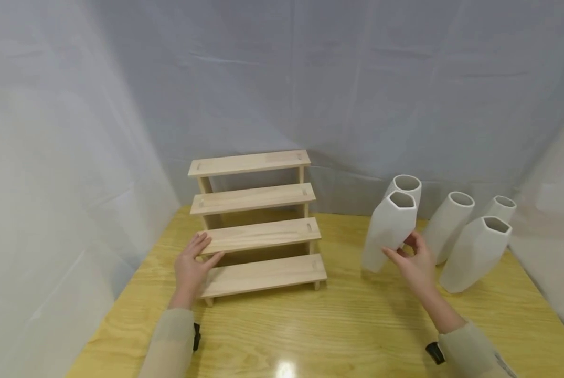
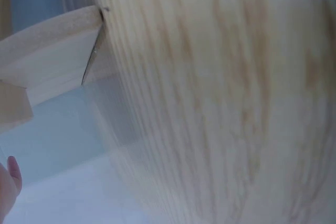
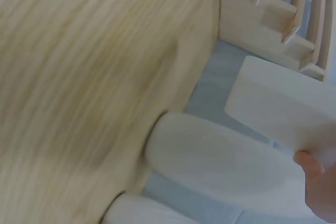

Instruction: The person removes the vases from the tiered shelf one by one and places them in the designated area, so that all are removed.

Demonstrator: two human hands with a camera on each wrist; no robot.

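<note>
My left hand [image 1: 192, 268] holds a light wooden step stand [image 1: 263, 275] by its left side. Its fingers lie over the end of the second board from the bottom, with the thumb stretched along just below that board's front edge. Over on the right, my right hand [image 1: 416, 260] grips a white faceted vase [image 1: 387, 231] low on its side, between thumb and fingers. The vase leans to the right. In the right wrist view the base of this vase [image 3: 283, 103] hangs clear of the yellow wooden table [image 3: 94, 77].
Behind the held vase stands a round-mouthed white vase [image 1: 409, 184]. Further right are another round-mouthed vase [image 1: 447, 226], a large faceted vase [image 1: 472, 257] and a smaller one [image 1: 501, 209] partly hidden. A grey-white sheet [image 1: 333, 94] hangs behind and along both sides.
</note>
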